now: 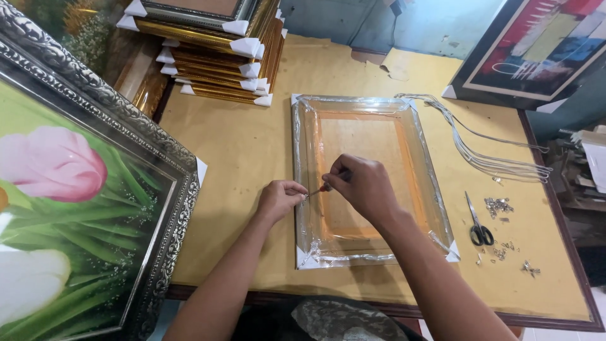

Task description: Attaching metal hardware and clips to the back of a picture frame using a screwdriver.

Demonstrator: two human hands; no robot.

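Note:
A picture frame wrapped in clear plastic (421, 164) lies face down on the brown paper-covered table (252, 145), white corner guards on it. My right hand (360, 183) grips a small screwdriver with a red handle (323, 187), its tip pointing at the frame's left rail. My left hand (281, 197) pinches a small metal piece against that same rail, right at the screwdriver's tip. The piece itself is too small to make out.
Black-handled scissors (478, 224) and scattered small metal hangers (499, 205) lie right of the frame, with a bundle of white cords (492, 158) behind them. Stacked gold frames (221, 57) stand at the back. A large silver-framed flower painting (76, 189) leans at left, another painting (536, 50) at back right.

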